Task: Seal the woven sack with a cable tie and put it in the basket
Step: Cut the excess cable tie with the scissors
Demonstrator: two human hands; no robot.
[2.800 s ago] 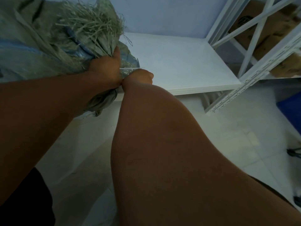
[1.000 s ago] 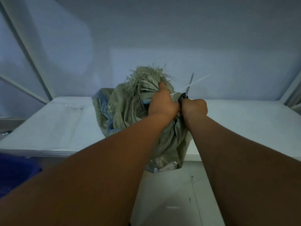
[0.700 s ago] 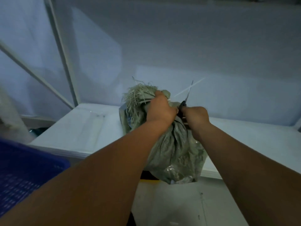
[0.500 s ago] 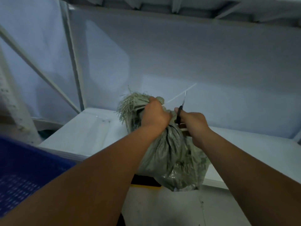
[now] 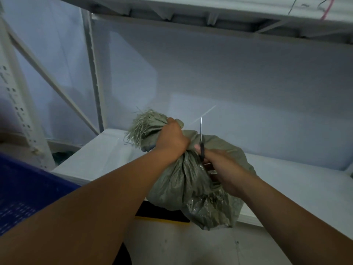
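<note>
A grey-green woven sack (image 5: 183, 184) hangs in front of the white shelf board (image 5: 107, 153), its frayed mouth (image 5: 145, 123) bunched to the left. My left hand (image 5: 172, 138) grips the gathered neck. The white cable tie's thin tail (image 5: 205, 113) sticks out up and to the right from the neck. My right hand (image 5: 223, 169) holds black-handled scissors (image 5: 201, 131), blades pointing up beside the tail. The blue basket (image 5: 24, 188) is low at the left. The tie's loop is hidden by my hands.
White rack uprights and a diagonal brace (image 5: 94, 73) stand at the left, with an upper shelf (image 5: 210, 8) overhead. A black and yellow object (image 5: 162, 213) lies under the sack. Grey floor (image 5: 181, 245) is below.
The sack came off the shelf and now hangs from my left hand. My view swung left and up, bringing the blue basket in. My right hand now holds scissors by the tie's tail.
</note>
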